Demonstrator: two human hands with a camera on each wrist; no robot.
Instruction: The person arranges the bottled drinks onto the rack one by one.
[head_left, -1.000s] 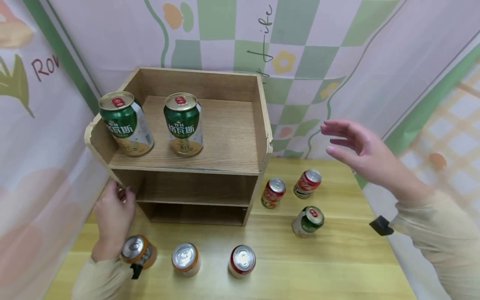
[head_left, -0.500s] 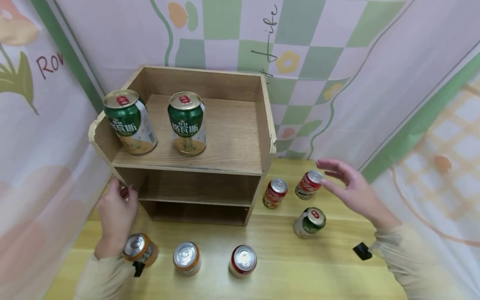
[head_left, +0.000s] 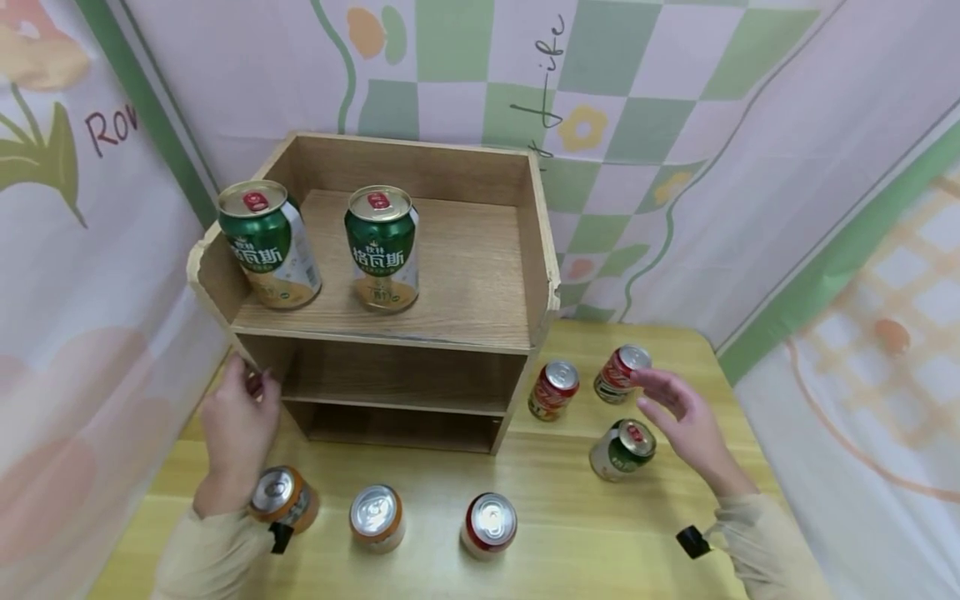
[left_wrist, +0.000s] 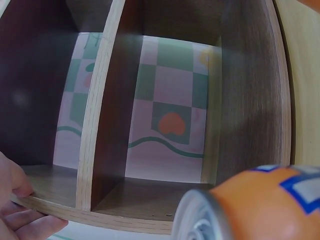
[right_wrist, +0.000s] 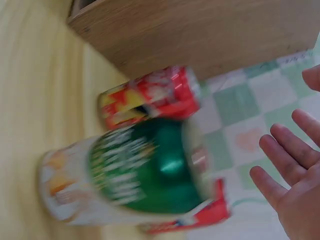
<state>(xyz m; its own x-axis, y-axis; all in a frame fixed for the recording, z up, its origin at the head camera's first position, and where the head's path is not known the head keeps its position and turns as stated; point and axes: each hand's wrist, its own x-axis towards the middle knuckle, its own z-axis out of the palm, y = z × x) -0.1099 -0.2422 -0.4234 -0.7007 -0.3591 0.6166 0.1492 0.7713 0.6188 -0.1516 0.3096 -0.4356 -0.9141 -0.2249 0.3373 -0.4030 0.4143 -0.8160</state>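
Note:
My left hand (head_left: 238,429) pinches the left side panel of a small wooden shelf (head_left: 468,275); in the left wrist view its fingers (left_wrist: 37,227) wrap the panel's edge. Fingers extended and slightly bent, my right hand (head_left: 686,425) hovers beside a green and white can (head_left: 622,450) on the table, holding nothing. Behind that can stand two red cans, one closer to the shelf (head_left: 554,392) and another further right (head_left: 621,375). Two green and white cans, one at the left (head_left: 272,250) and one nearer the middle (head_left: 382,254), stand upright on the shelf's top.
Along the front of the wooden table (head_left: 570,533) stand an orange can (head_left: 300,504) by my left wrist, a second orange can (head_left: 378,533) and a red-rimmed can (head_left: 487,533). Patterned curtain (head_left: 630,117) hangs behind and at both sides.
My right hand has come down and toward me, from above the table's right side to beside the green and white can. My left hand keeps its hold on the shelf.

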